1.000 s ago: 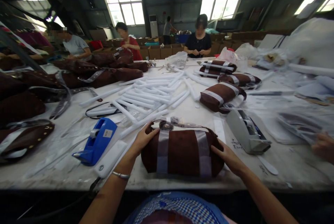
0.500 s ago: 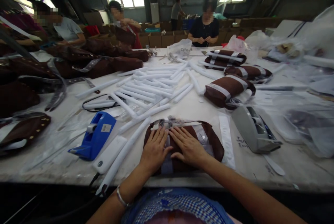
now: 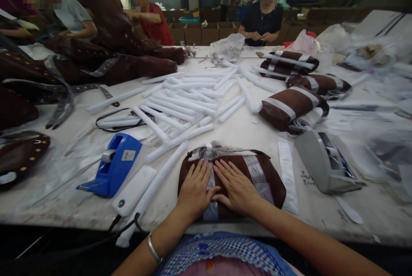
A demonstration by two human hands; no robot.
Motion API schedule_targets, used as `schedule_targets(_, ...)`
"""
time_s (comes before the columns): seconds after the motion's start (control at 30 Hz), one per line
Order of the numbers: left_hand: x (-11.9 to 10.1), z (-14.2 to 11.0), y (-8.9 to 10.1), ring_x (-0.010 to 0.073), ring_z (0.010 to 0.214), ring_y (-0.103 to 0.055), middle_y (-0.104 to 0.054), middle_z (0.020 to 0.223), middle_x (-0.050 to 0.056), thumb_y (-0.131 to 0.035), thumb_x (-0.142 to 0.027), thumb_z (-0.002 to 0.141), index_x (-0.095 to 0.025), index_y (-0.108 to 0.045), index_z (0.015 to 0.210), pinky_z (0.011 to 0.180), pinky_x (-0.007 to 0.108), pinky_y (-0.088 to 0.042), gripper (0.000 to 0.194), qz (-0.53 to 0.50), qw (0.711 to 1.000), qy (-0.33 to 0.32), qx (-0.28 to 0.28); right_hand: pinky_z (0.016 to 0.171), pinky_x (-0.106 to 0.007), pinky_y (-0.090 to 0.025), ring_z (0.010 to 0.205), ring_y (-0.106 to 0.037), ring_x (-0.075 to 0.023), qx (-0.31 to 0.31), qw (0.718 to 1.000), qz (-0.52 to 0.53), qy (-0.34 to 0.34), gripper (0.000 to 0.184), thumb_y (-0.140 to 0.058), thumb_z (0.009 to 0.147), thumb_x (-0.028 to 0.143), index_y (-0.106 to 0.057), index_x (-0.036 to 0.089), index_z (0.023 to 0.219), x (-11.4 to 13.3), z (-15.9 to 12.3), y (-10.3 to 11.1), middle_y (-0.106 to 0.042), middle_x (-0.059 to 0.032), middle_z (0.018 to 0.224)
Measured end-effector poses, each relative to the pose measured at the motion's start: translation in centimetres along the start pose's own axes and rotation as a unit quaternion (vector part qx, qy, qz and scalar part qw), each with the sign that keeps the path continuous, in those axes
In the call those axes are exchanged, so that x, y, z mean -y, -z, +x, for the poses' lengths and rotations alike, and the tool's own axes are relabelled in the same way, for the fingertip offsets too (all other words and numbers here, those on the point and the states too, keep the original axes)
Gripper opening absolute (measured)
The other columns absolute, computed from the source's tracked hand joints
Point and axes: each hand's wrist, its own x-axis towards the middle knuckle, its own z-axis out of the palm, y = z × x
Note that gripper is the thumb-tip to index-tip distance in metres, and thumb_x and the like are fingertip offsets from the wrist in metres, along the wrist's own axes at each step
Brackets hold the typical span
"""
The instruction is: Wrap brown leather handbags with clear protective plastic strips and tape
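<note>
A dark brown leather bag [image 3: 273, 181] lies flat at the table's near edge, with pale wrapping bands around it and a thin strap along its far side. My left hand [image 3: 195, 190] rests flat on its left part, fingers outstretched. Beside it my right hand [image 3: 236, 186] presses flat on the middle of the bag, fingers extended, the thumbs almost meeting. Neither hand grasps anything. A coil of clear-wrapped strap [image 3: 207, 152] sits just beyond the fingertips.
A blue tape dispenser [image 3: 114, 164] and a white power strip [image 3: 137, 188] are at left; a grey tape dispenser [image 3: 322, 164] stands right. White rolled tubes [image 3: 180, 104] pile up ahead. Wrapped brown bags [image 3: 292, 106] lie at right, more bags [image 3: 106, 65] at left. Several people work beyond.
My hands stay flat on the bag, with little movement. The view has tilted down slightly. Across the table at left, a co-worker has lifted a large brown bag upward.
</note>
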Motion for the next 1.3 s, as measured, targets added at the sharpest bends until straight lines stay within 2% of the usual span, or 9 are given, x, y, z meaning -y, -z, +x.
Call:
schedule_targets(0.33,-0.3,0.3,1.0,0.0271,0.125,-0.058,-0.062,0.136,0.012,-0.047,-0.038,0.098,-0.015,-0.062,0.130,0.106,0.044,-0.046,0.042,-0.038,0.999,0.015,-0.035,0.121,-0.050,-0.028,0.144,-0.035,-0.0299,-0.044,0.999,0.002,-0.003,0.074,-0.051,0.094,0.054,-0.037,0.006,0.149,1.0,-1.1,-0.1,-0.039,-0.0178,0.154)
schedule_targets(0.47,-0.6,0.4,1.1,0.0274,0.138,-0.045,-0.047,0.150,0.009,-0.046,-0.035,0.099,-0.020,-0.050,0.142,0.115,0.049,-0.035,0.046,-0.029,0.999,-0.015,-0.031,0.122,-0.050,-0.027,0.146,-0.033,-0.0279,-0.066,0.998,-0.013,0.011,0.069,-0.050,0.096,0.050,-0.036,0.011,0.150,0.5,-2.2,0.4,-0.042,-0.0127,0.154)
schedule_targets(0.57,-0.7,0.0,0.9,0.0296,0.144,-0.035,-0.037,0.156,0.008,-0.048,-0.039,0.098,-0.021,-0.043,0.148,0.118,0.054,-0.029,0.053,-0.004,1.000,-0.028,-0.009,0.120,-0.056,-0.027,0.148,-0.027,-0.0320,-0.082,0.994,-0.051,-0.044,0.074,-0.053,0.094,0.052,-0.032,0.011,0.153,-0.4,-3.6,0.7,-0.034,-0.0145,0.157)
schedule_targets(0.67,-1.4,0.4,1.2,0.0312,0.141,-0.040,-0.042,0.153,0.011,-0.048,-0.043,0.097,-0.018,-0.048,0.144,0.116,0.056,-0.030,0.053,-0.002,1.000,-0.015,0.004,0.117,-0.056,-0.032,0.147,-0.028,-0.0345,-0.082,0.990,-0.070,-0.093,0.079,-0.057,0.092,0.053,-0.032,0.008,0.152,-1.3,-4.5,0.8,-0.031,-0.0179,0.158)
schedule_targets(0.8,-3.3,1.8,1.3,0.0303,0.143,-0.037,-0.043,0.152,0.011,-0.045,-0.040,0.099,-0.018,-0.045,0.146,0.118,0.055,-0.027,0.052,-0.023,0.999,-0.042,-0.018,0.118,-0.054,-0.032,0.146,-0.032,-0.0325,-0.071,0.992,-0.054,-0.092,0.073,-0.059,0.091,0.047,-0.039,0.007,0.149,-2.1,-4.8,0.8,-0.038,-0.0192,0.154)
schedule_targets(0.93,-4.5,2.3,-0.1,0.0269,0.143,-0.038,-0.045,0.151,0.008,-0.038,-0.031,0.101,-0.018,-0.045,0.146,0.118,0.051,-0.030,0.047,-0.041,0.996,-0.077,-0.003,0.119,-0.054,-0.030,0.147,-0.028,-0.0308,-0.078,0.992,-0.037,-0.094,0.070,-0.058,0.091,0.039,-0.037,0.008,0.150,-2.2,-4.9,0.5,-0.036,-0.0173,0.156)
schedule_targets(1.1,-4.4,2.1,-1.1,0.0271,0.141,-0.040,-0.047,0.150,0.010,-0.037,-0.026,0.101,-0.018,-0.045,0.146,0.118,0.052,-0.030,0.046,-0.044,0.997,-0.067,-0.006,0.118,-0.050,-0.034,0.142,-0.040,-0.0294,-0.076,0.992,0.005,-0.103,0.066,-0.058,0.089,0.039,-0.044,0.010,0.147,-2.1,-4.7,1.1,-0.048,-0.0172,0.149)
schedule_targets(1.2,-4.7,2.1,-0.5,0.0277,0.141,-0.040,-0.047,0.150,0.010,-0.039,-0.026,0.100,-0.019,-0.045,0.146,0.117,0.053,-0.031,0.047,-0.037,0.997,-0.069,-0.019,0.118,-0.050,-0.033,0.145,-0.035,-0.0276,-0.084,0.993,0.009,-0.087,0.068,-0.055,0.092,0.038,-0.035,0.013,0.152,-2.5,-5.1,2.4,-0.042,-0.0149,0.153)
schedule_targets(1.3,-5.4,2.3,-0.2,0.0283,0.145,-0.033,-0.040,0.154,0.009,-0.041,-0.028,0.100,-0.020,-0.040,0.149,0.118,0.054,-0.030,0.050,-0.032,0.995,-0.087,-0.021,0.120,-0.053,-0.028,0.149,-0.024,-0.0276,-0.125,0.985,-0.021,-0.117,0.068,-0.050,0.096,0.036,-0.025,0.013,0.155,-3.6,-6.1,2.8,-0.030,-0.0148,0.159)
